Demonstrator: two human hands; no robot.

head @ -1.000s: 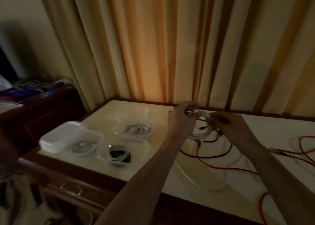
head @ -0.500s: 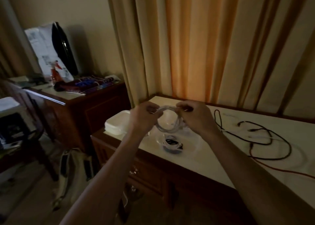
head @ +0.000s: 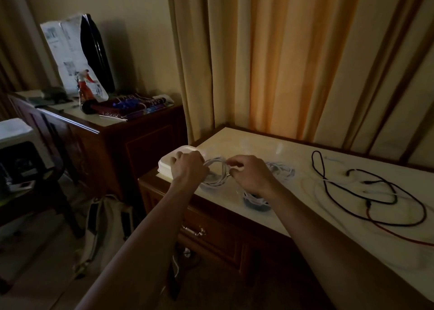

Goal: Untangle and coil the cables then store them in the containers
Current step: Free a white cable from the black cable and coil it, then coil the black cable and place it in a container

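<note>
A coiled white cable (head: 217, 174) hangs between my two hands over the left end of the table (head: 293, 201). My left hand (head: 187, 167) grips the coil's left side, and my right hand (head: 249, 175) pinches its right side near a plug. Behind the left hand lies a stack of white lids (head: 173, 160). A clear container with a dark coiled cable (head: 256, 202) sits under my right wrist. Another clear container with a pale coiled cable (head: 281, 169) lies behind my right hand. A loose black cable (head: 375, 192), a red cable (head: 399, 235) and a white cable (head: 312, 192) sprawl on the right.
Curtains (head: 281, 62) hang behind the table. A dark wooden cabinet (head: 112, 145) with papers and clutter stands to the left. A pale bag (head: 103, 229) leans on the floor by the table's drawer front (head: 211, 239).
The view has swung left. Both hands carried the coiled white cable from above the loose cables to the containers at the table's left end and lowered it.
</note>
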